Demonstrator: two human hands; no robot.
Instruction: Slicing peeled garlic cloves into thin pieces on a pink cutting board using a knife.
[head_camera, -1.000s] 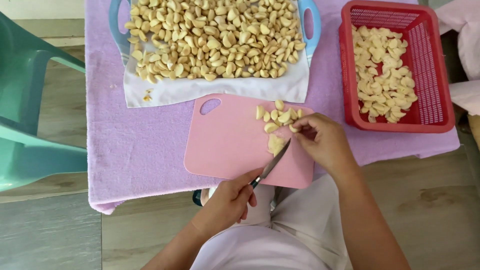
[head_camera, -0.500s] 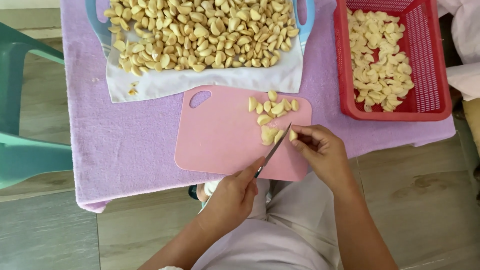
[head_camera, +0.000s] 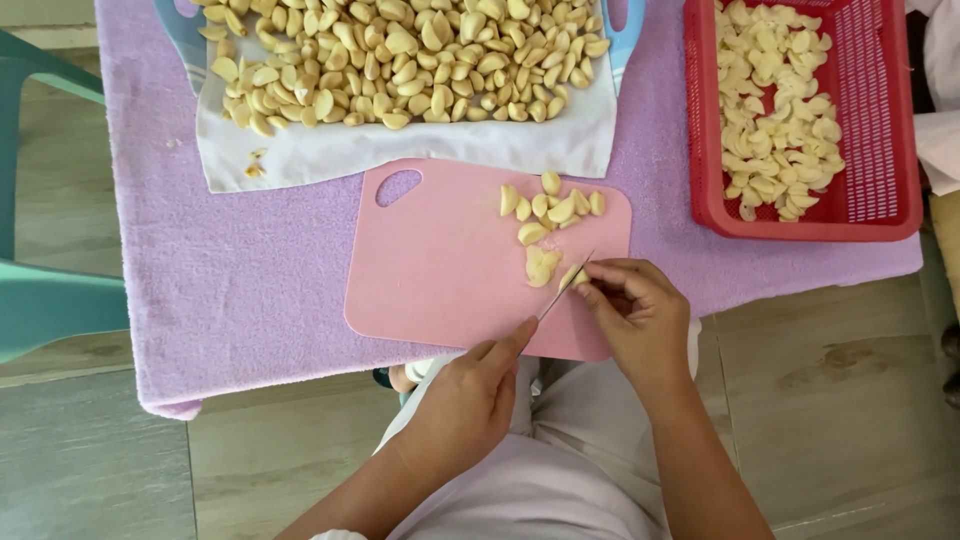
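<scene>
A pink cutting board (head_camera: 440, 265) lies on a purple cloth. Several peeled garlic cloves (head_camera: 548, 208) sit near its far right corner, with cut pieces (head_camera: 541, 265) just below them. My left hand (head_camera: 470, 395) grips a small knife (head_camera: 563, 287) whose blade points up and to the right. The blade tip rests on a clove (head_camera: 573, 276) pinched by the fingers of my right hand (head_camera: 637, 310) at the board's right edge.
A blue tray (head_camera: 185, 30) lined with white cloth holds a heap of whole garlic cloves (head_camera: 400, 55) at the back. A red basket (head_camera: 890, 130) of sliced garlic stands at the right. A teal chair (head_camera: 50, 290) is at left. Wooden floor lies below.
The view has shifted slightly. My hands have stayed at the board's right edge, with the knife blade now set against the clove held in my right fingers.
</scene>
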